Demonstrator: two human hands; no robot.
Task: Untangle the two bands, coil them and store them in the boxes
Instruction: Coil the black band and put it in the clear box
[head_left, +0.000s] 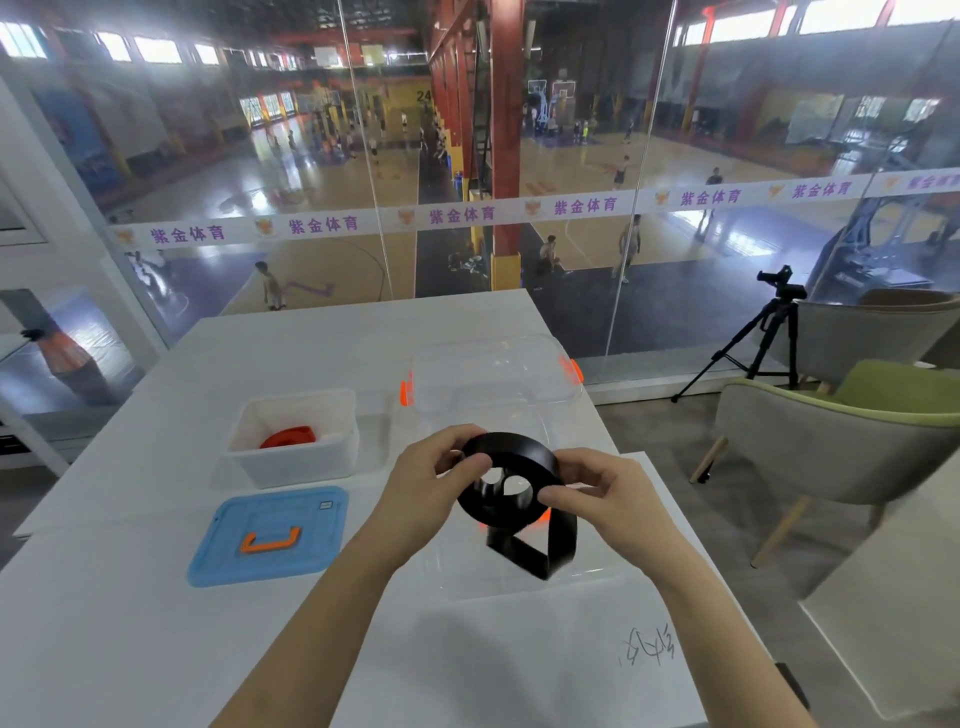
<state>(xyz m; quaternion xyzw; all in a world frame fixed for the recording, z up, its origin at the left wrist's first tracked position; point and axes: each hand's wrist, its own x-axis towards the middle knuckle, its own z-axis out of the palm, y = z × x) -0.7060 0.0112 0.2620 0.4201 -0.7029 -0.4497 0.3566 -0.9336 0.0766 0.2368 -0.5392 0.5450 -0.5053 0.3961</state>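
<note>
Both my hands hold a black band (519, 457) above the table, mostly wound into a coil, with a loose loop of it hanging down below. My left hand (431, 478) pinches the coil's left side and my right hand (602, 493) grips its right side. Under the coil stands a clear box (457, 571) with an orange clip partly hidden by the band. A red band (288, 436) lies coiled inside a white box (296, 462) to the left.
A blue lid with an orange handle (270, 535) lies in front of the white box. A clear lid with orange clips (493, 374) sits at the back of the white table (130, 623). Chairs (831, 447) and a tripod (763, 338) stand to the right, beside a glass wall.
</note>
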